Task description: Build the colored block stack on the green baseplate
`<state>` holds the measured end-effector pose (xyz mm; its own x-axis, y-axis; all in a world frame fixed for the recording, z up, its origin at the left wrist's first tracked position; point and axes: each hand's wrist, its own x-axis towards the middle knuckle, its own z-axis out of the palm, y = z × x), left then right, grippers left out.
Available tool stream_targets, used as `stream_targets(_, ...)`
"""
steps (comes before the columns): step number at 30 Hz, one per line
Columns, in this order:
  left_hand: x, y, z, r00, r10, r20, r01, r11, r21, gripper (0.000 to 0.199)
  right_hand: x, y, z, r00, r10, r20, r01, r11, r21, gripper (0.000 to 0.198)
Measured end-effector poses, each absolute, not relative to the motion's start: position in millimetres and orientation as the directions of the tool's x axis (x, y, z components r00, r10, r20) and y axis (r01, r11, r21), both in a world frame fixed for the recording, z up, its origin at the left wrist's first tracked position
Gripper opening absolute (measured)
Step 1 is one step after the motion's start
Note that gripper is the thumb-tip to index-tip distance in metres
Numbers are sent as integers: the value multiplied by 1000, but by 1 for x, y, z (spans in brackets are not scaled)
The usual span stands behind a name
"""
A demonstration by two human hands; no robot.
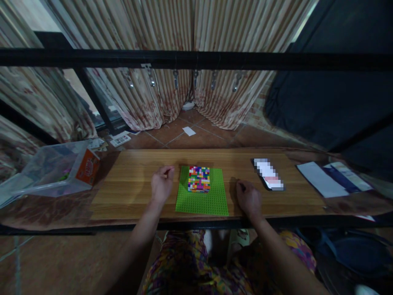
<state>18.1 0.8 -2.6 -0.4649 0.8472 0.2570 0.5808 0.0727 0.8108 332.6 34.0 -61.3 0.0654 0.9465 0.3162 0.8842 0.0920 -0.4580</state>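
A square block of multicoloured building bricks (199, 179) sits on the upper middle of a green studded baseplate (202, 203). The baseplate lies flat on a wooden board. Just left of the plate, apart from it, is my left hand (161, 184), its fingers curled in and the thumb near the index finger; I see nothing in it. On the other side of the plate my right hand (249, 198) rests in a loose fist at the board, also with nothing showing in it. Neither hand touches the bricks.
A phone (268, 174) lies right of my right hand. At the far left stands a clear plastic box (52, 172) with an orange label. White paper (321, 179) lies at the right. A dark metal bar (184, 60) crosses in front of striped curtains (166, 32).
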Motion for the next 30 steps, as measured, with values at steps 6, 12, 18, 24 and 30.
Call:
stream_targets(6, 43, -7, -3, -408, 891, 200, 338, -56, 940, 18, 333, 35, -61, 71, 948, 311, 884, 85, -460, 35)
stream_targets(12, 54, -9, -10, -381, 902, 201, 261, -104, 960, 14, 334, 35, -62, 71, 952, 298, 890, 74, -449, 35)
stream_targets(18, 53, -7, -18, -330, 913, 239, 302, -138, 943, 13, 333, 34, -62, 73, 950, 304, 888, 77, -453, 36)
stream_targets(24, 55, -6, -14, -306, 913, 271, 380, -143, 914, 14, 333, 34, -63, 75, 946, 315, 885, 82, -457, 35)
stream_targets(30, 60, -4, -4, -241, 911, 334, 464, -194, 864, 16, 334, 35, -65, 86, 946, 312, 882, 73, -465, 33)
